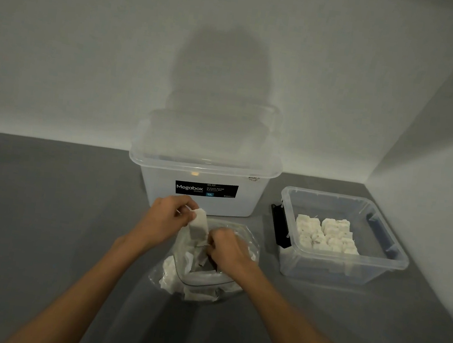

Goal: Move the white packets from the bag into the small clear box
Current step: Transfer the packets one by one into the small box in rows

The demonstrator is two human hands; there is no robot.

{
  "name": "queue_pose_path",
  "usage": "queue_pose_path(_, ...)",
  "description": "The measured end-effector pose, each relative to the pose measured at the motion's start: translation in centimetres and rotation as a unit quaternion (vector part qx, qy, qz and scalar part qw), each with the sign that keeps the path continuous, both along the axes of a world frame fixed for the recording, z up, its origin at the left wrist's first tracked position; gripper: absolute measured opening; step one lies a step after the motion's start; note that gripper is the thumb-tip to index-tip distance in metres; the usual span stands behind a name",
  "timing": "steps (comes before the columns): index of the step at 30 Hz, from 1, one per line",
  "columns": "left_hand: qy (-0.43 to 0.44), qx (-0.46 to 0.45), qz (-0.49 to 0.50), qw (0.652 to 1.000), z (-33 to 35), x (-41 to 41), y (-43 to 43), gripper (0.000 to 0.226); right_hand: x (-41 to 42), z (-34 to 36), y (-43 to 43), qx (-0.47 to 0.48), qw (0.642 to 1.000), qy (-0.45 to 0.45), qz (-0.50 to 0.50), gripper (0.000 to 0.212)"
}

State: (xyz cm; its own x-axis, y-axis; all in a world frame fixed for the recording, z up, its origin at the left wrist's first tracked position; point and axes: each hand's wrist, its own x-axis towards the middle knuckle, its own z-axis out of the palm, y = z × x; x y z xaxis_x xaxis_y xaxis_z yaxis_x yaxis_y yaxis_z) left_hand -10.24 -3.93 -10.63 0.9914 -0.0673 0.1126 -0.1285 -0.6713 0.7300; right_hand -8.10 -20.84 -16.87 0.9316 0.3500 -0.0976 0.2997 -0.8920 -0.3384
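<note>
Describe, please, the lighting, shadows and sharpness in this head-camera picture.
Head view: dim light; a soft shadow lies on the back wall behind the large lidded box; the side wall is brighter low down; the packets in the small clear box look washed out; the packet pinched by the left hand looks soft.

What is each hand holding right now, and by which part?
The left hand pinches a white packet by its top end, over the bag. The right hand is curled inside the bag's mouth; what it grips cannot be told.

The large clear box (202, 179) label (206, 189) reads "Megabox", "12L".
</note>
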Motion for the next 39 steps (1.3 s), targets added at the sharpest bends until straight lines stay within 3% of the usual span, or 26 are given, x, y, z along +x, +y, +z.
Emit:
queue_pose_path(6, -0.017, -0.004, 0.029, 0.999, 0.4, -0.1, 0.3, 0.017, 0.5, 1.4, -1.7, 0.073, 0.996, 0.040, -0.031, 0.018)
queue_pose_path(9, -0.020, 0.007, 0.024, 0.999, 0.6, 0.0, 0.5, 0.023, 0.3, 3.3, -3.2, 0.175, 0.975, 0.108, -0.080, 0.024)
queue_pose_path(13, -0.011, 0.002, 0.005, 1.000, 0.8, 0.0, 0.0, 0.021, -1.0, 6.1, -4.7, 0.327, 0.914, 0.198, -0.134, 0.018)
queue_pose_path(20, 0.040, -0.071, -0.062, 0.995, 1.4, -0.5, -2.0, 0.010, -2.2, 7.4, -5.7, 0.538, 0.769, 0.305, -0.163, 0.009)
queue_pose_path(25, 0.064, -0.141, -0.093, 0.984, 1.6, -0.7, -3.1, 0.019, -2.5, 7.3, -5.8, 0.581, 0.730, 0.318, -0.168, 0.022)
queue_pose_path(27, 0.059, -0.151, -0.090, 0.983, 1.6, -0.7, -3.4, 0.014, -2.5, 7.4, -5.8, 0.578, 0.734, 0.316, -0.166, 0.021)
queue_pose_path(35, 0.059, -0.110, -0.103, 0.987, 1.5, -0.4, -3.2, 0.010, -1.5, 9.6, -5.8, 0.458, 0.848, 0.236, -0.126, 0.025)
queue_pose_path(39, 0.056, -0.090, -0.114, 0.988, 1.8, -0.3, -3.3, 0.009, -0.7, 11.1, -5.7, 0.399, 0.886, 0.219, -0.085, 0.009)
